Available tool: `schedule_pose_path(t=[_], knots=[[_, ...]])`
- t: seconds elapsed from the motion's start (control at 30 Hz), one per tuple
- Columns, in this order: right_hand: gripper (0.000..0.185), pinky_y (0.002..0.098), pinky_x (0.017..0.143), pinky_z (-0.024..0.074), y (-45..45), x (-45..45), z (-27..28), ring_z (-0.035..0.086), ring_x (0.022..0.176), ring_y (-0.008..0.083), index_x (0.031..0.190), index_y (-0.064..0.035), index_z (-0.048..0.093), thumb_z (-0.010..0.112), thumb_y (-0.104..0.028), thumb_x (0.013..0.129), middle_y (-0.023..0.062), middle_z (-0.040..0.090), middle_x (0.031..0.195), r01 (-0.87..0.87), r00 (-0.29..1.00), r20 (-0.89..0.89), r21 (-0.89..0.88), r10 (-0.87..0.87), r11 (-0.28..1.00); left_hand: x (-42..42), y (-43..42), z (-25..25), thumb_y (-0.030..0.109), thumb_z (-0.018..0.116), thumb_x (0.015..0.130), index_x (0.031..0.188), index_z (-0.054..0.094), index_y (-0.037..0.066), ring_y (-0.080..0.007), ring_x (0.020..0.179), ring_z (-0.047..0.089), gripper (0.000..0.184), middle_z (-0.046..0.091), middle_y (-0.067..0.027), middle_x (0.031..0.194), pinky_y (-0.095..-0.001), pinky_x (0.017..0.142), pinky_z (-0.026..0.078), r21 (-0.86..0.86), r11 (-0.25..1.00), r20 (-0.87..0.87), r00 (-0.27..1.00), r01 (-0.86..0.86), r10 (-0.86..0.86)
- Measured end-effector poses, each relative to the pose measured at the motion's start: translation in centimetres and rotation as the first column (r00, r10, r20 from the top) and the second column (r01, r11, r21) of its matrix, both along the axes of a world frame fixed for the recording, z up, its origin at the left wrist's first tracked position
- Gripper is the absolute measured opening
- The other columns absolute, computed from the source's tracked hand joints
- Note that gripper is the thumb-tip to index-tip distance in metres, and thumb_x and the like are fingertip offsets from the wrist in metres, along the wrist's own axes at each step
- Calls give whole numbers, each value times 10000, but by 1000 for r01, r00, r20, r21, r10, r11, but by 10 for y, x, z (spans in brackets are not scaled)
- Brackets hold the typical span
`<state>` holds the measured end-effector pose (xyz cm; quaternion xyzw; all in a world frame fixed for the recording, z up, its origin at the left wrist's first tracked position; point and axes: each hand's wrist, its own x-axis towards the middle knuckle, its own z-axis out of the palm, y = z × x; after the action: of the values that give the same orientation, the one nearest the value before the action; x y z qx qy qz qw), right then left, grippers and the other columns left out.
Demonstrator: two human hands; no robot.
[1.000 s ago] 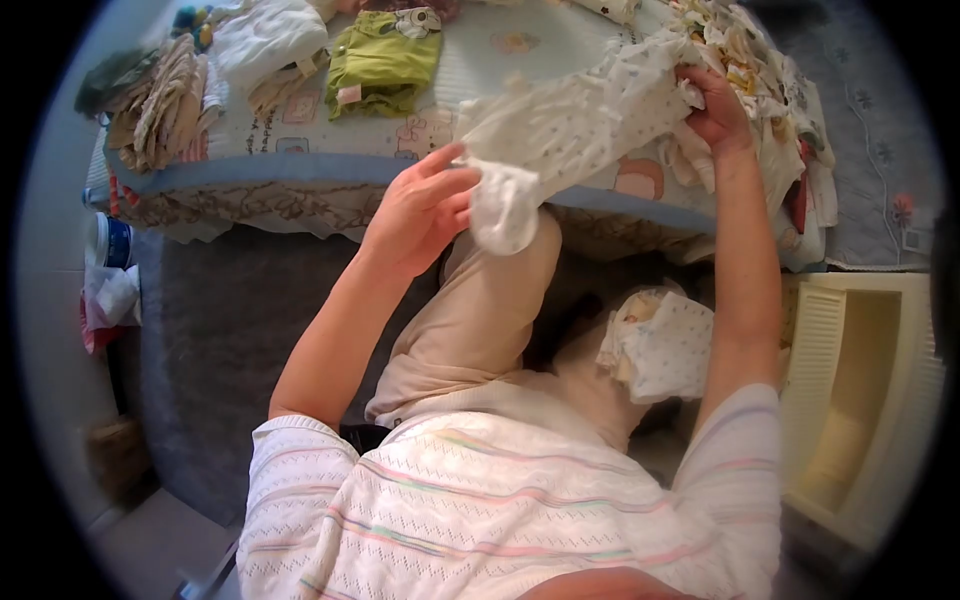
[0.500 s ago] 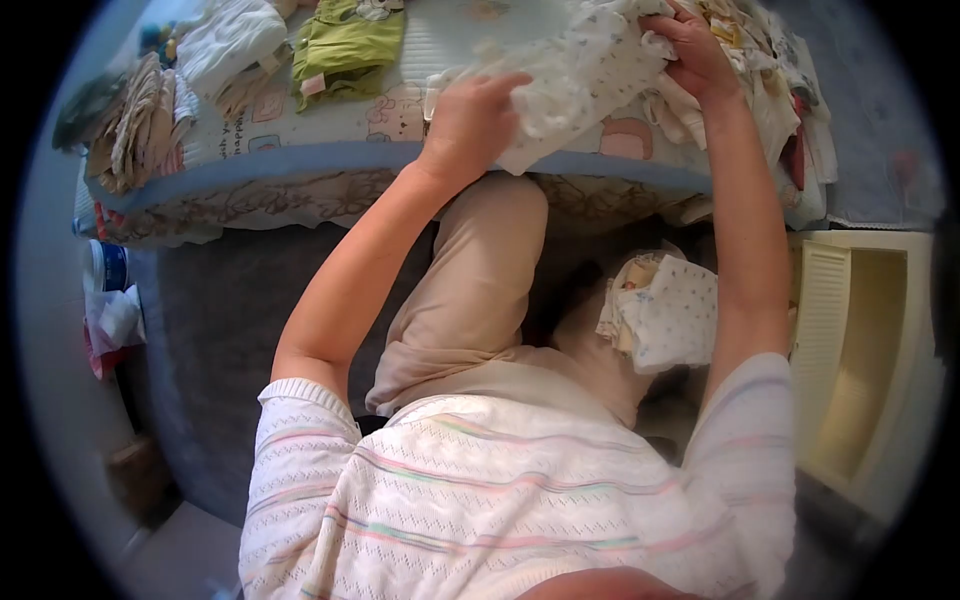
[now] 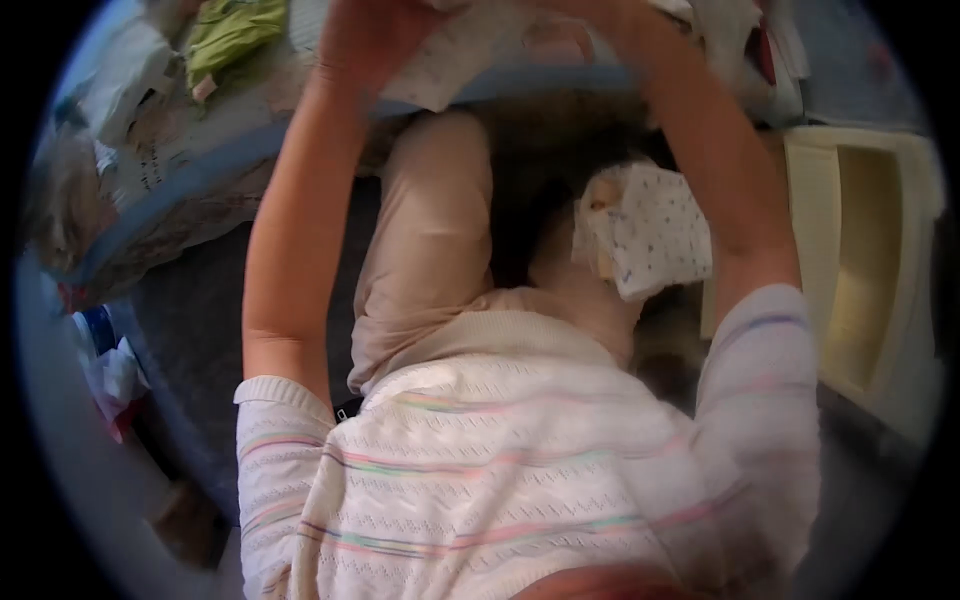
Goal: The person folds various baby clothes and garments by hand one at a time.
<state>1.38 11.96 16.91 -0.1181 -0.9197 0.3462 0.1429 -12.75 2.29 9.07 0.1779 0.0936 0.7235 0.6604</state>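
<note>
At the top edge, my left hand [image 3: 375, 40] is closed at a white baby cloth with small printed figures [image 3: 455, 55]; its fingers are blurred and partly cut off. The cloth hangs over the blue edge of the bed, one corner pointing down toward my knee. My right hand [image 3: 585, 8] is at the cloth's right side, mostly beyond the frame, so its fingers are hidden. A folded bundle of white printed cloth [image 3: 655, 230] rests on my thigh, below my right forearm.
On the bed [image 3: 190, 165] at upper left lie a green garment [image 3: 232, 35] and pale folded clothes [image 3: 125, 75]. A cream plastic drawer unit [image 3: 870, 260] stands at the right. At far left is a blue-and-white roll or packet [image 3: 95, 330].
The view has tilted and shifted, so the bed edge sits higher. My left hand has moved up and left along the cloth. My right hand has moved toward the top edge, mostly out of view.
</note>
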Motion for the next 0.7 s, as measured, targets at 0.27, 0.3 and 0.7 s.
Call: schedule_pose_path(t=[0.27,0.3,0.7], knots=[[415,309,773,486,5,8,-44,601,915,187,1131,-54,576,621,-282,788,104,633,980,217,957,-138,-237,-254,947,17,-15,-2,76,655,728,1049,540,9,-189,894,586,347,594,-100,954,-300,728,499,-201,882,-497,820,-427,284],[443,312,777,485,22,9,-51,601,918,199,1134,-48,575,633,-306,779,112,631,989,289,936,-161,-154,-312,945,22,-23,6,46,653,713,1065,526,2,-189,901,585,377,588,-105,963,-300,732,500,-145,850,-586,736,-506,338],[480,273,691,478,50,-4,-63,602,764,152,1076,5,576,687,-306,728,66,622,913,265,941,303,-385,-150,884,26,-72,-30,127,754,658,1294,387,17,-96,674,510,743,533,-74,1007,-240,611,469,250,503,-964,-163,-828,211]])
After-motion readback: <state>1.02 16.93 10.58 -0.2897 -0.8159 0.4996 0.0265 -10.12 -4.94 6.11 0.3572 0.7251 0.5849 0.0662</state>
